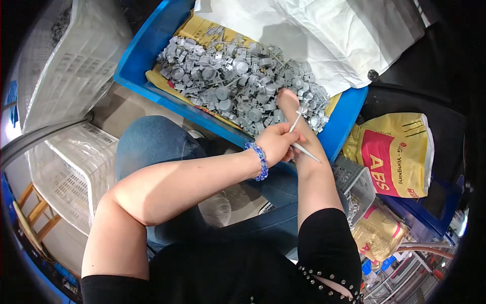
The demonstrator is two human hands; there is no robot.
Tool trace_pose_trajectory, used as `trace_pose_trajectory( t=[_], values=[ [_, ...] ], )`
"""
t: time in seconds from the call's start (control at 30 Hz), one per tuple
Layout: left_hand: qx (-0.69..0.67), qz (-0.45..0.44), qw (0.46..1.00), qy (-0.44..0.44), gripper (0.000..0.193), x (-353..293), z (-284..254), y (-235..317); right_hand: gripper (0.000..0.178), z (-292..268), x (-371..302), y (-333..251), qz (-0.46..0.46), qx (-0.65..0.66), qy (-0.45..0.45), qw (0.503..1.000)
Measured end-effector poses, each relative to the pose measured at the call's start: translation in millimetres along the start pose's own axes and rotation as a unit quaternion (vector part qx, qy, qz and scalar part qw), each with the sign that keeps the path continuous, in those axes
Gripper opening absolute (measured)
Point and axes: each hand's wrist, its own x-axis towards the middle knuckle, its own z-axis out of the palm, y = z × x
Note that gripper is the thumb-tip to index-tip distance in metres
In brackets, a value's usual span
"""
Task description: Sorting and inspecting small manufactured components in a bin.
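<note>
Thin and light grey, a plastic stick (pixel 307 151) with a small knob at its upper end slants through the fingers of my left hand (pixel 277 143). That hand is closed on it, above my right forearm, and a blue beaded bracelet circles the wrist. My right hand (pixel 288 99) reaches into a heap of grey moulded plastic parts (pixel 223 81) at its right side. Its fingers are out of sight, so I cannot tell what they touch or hold. Round caps, small blocks and thin sticks make up the heap, lying on yellow sacking inside a blue tub (pixel 349 114).
A white sheet (pixel 324 35) drapes over the tub's far right part. To the right stand a yellow and red printed sack (pixel 397 154) and a clear bin (pixel 362 190) of small parts. White perforated baskets (pixel 71 66) are on the left. My jeans-clad knees are below the tub.
</note>
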Motion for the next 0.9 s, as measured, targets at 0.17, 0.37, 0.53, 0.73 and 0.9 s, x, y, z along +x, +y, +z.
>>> trace_pose_trajectory(
  t=[0.17, 0.37, 0.53, 0.73, 0.9],
  values=[
    [0.012, 0.004, 1.0, -0.009, 0.015, -1, 4, 3, 0.015, -19, -10, 31, -0.085, -0.115, -0.048, 0.989],
    [0.002, 0.084, 0.996, 0.021, 0.017, 9, -6, 6, 0.013, -149, -56, 56, 0.089, 0.392, -0.14, 0.905],
    [0.016, 0.184, 0.979, 0.085, 0.022, 14, -14, 25, 0.01, -199, -97, 71, 0.075, 0.3, 0.013, 0.951],
    [0.428, 0.312, 0.841, 0.11, 0.039, 20, -20, 6, 0.01, -249, -143, 10, 0.024, 0.555, -0.117, 0.823],
    [0.168, 0.08, 0.982, -0.026, 0.028, 9, -9, 6, 0.01, -240, -108, -9, 0.013, 0.598, -0.158, 0.785]
  ],
)
